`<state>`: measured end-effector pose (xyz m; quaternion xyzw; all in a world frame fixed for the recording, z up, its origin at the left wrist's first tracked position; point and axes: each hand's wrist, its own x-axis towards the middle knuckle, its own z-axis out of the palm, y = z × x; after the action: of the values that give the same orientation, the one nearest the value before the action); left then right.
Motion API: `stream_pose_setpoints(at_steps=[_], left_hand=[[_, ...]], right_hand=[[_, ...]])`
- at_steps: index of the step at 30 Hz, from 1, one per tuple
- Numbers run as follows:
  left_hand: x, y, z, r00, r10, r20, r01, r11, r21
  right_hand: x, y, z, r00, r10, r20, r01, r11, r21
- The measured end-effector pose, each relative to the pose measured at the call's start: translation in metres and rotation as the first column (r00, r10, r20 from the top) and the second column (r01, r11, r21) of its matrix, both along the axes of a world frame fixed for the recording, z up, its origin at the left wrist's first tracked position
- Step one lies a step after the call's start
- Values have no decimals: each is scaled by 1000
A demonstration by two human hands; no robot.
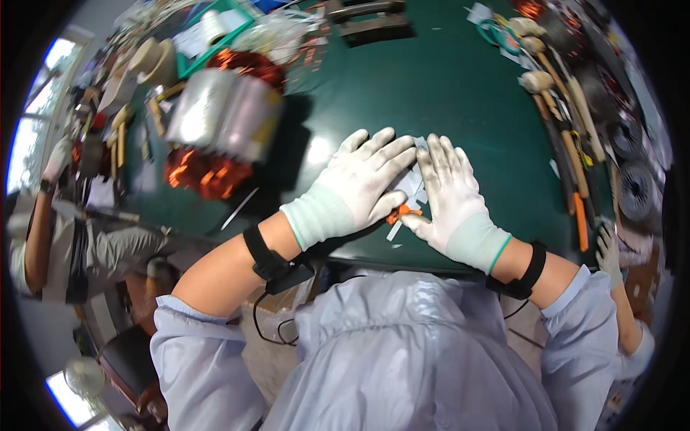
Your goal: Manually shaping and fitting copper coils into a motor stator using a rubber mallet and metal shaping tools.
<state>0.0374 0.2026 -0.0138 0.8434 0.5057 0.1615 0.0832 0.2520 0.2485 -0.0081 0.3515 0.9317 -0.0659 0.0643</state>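
Observation:
Both hands wear white knit gloves with greyed fingertips. My left hand lies palm down with its fingers stretched out and slightly apart. Beside it my right hand is flat too, its fingers pointing away from me. Neither holds anything I can see. In the narrow gap between them are pale paper-like scraps, partly hidden by the fingers. Small orange scraps lie between the two thumbs, with a thin white strip just nearer to me. All this is on a dark green tabletop.
Left of my hands stands a motor stator, a silver core with copper windings. Behind it is a green tray; at the far edge, a dark metal block. Mallets and hand tools line the right. Co-workers' gloved hands show on both sides.

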Motion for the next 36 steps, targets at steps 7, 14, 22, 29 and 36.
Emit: stream_pose_setpoints(at_steps=[7, 14, 22, 29, 36], left_hand=[[-89, -137, 18, 955, 291, -56, -293, 955, -40], [-159, -262, 19, 840, 522, 147, -528, 849, 4], [-159, -265, -10, 509, 671, 540, -834, 540, 115], [-165, -227, 8, 583, 516, 627, -777, 580, 245], [-155, -175, 102, 749, 313, 584, -602, 691, 400]], right_hand=[[-112, -66, 1, 910, 389, -146, -403, 911, -87], [-231, -133, 31, 728, 675, -123, -681, 690, -245], [-117, -30, 21, 620, 454, -640, -624, 780, -50], [-46, 13, -9, 949, 250, -194, -217, 960, 175], [-205, -159, -14, 619, 584, -525, -739, 659, -139]])
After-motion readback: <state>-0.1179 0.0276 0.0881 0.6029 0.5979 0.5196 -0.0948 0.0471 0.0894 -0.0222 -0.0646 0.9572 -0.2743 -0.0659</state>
